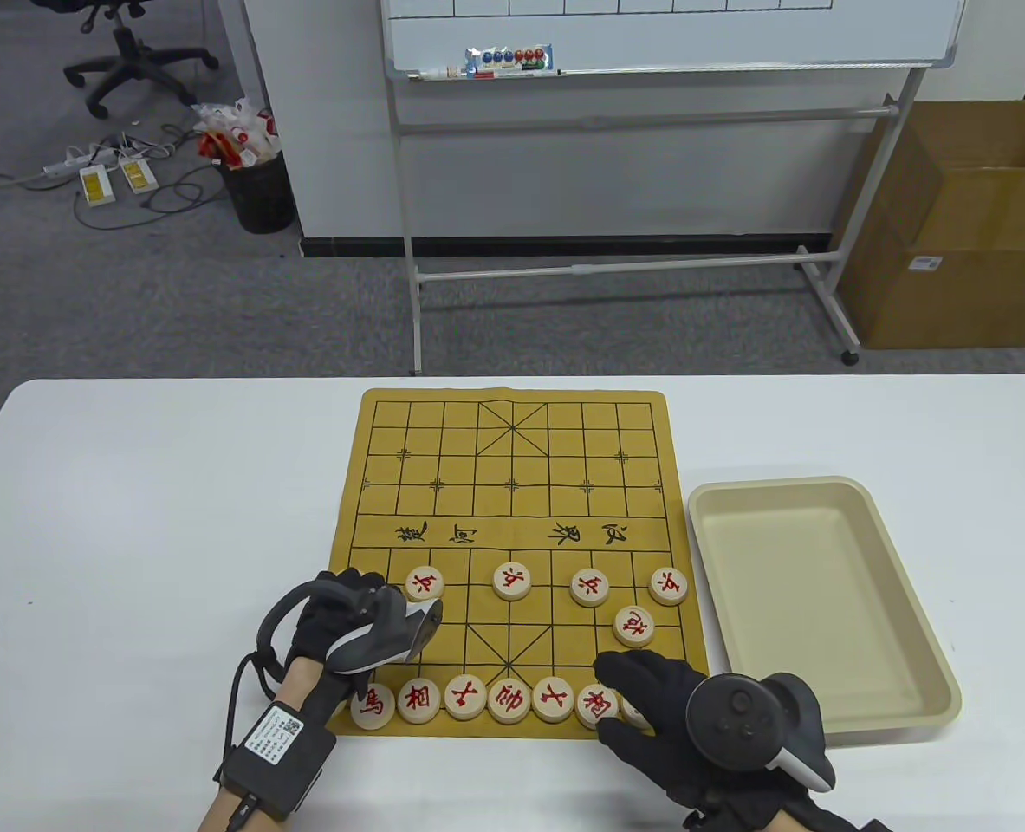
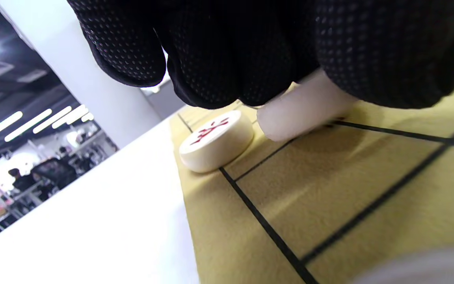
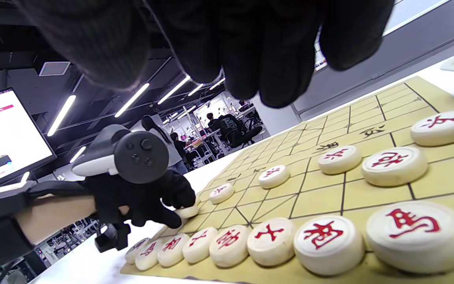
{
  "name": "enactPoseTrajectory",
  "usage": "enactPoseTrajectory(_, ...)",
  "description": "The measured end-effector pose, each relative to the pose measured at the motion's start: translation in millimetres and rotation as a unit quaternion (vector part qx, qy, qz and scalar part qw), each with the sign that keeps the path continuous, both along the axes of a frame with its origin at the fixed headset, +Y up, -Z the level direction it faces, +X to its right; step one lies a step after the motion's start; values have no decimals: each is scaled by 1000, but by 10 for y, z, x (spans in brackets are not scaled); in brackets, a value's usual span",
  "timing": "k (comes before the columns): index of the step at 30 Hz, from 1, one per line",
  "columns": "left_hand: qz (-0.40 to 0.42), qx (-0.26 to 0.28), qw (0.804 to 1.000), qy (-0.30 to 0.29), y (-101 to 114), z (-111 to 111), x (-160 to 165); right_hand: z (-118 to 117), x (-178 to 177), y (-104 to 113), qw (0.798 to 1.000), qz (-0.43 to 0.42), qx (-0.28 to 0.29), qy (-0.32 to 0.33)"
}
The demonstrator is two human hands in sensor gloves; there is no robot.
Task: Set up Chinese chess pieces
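Note:
The yellow chess board (image 1: 512, 485) lies mid-table with red-marked wooden pieces on its near half. A back row of pieces (image 1: 507, 700) runs along the near edge. Soldiers (image 1: 513, 581) stand in the row by the river, and a cannon (image 1: 634, 626) sits at the right. My left hand (image 1: 358, 607) is over the board's left side, its fingers (image 2: 227, 59) curled round a pale chess piece (image 2: 302, 114) that touches the board next to an edge soldier (image 2: 215, 140); its face is hidden. My right hand (image 1: 642, 693) hovers with spread fingers (image 3: 250, 47) over the right end of the back row, holding nothing.
An empty beige tray (image 1: 928, 659) sits right of the board, close to my right hand. The far half of the board (image 1: 512, 433) has no pieces. A whiteboard stand (image 1: 616, 269) and a cardboard box (image 1: 963, 234) stand on the floor beyond the table.

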State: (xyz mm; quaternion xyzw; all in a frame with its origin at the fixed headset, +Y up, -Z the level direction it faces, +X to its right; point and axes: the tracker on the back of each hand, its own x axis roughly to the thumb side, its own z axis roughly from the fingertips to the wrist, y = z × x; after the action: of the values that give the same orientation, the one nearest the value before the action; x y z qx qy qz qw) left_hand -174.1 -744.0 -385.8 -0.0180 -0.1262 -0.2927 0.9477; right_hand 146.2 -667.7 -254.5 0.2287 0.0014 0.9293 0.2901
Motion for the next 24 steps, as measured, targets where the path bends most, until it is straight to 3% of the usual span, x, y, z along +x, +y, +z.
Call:
enactPoseTrajectory(2,-3,-10,1000,3,28,19,12,-9,1,-6,1000,1,-1,-2)
enactPoseTrajectory(4,11,19,1000,-7,128,56,35,-20,1,-9,1000,1,-4,-2)
enactPoseTrajectory(10,137,86,985,-61,649,363,279,-48,20,12,1000,-8,17,-12)
enactPoseTrajectory(13,242,102,960,-100,891,595,433,-61,50,32,999,-21,36,-22)
enactPoseTrajectory(17,380,65,914,-127,1029,818,571,-89,103,45,998,-34,42,-34)
enactPoseTrajectory(20,423,33,895,-140,1018,912,619,-107,126,36,997,-37,46,-40)
enactPoseTrajectory(24,496,-3,856,-147,839,1007,608,-137,127,-14,998,-19,46,-34)
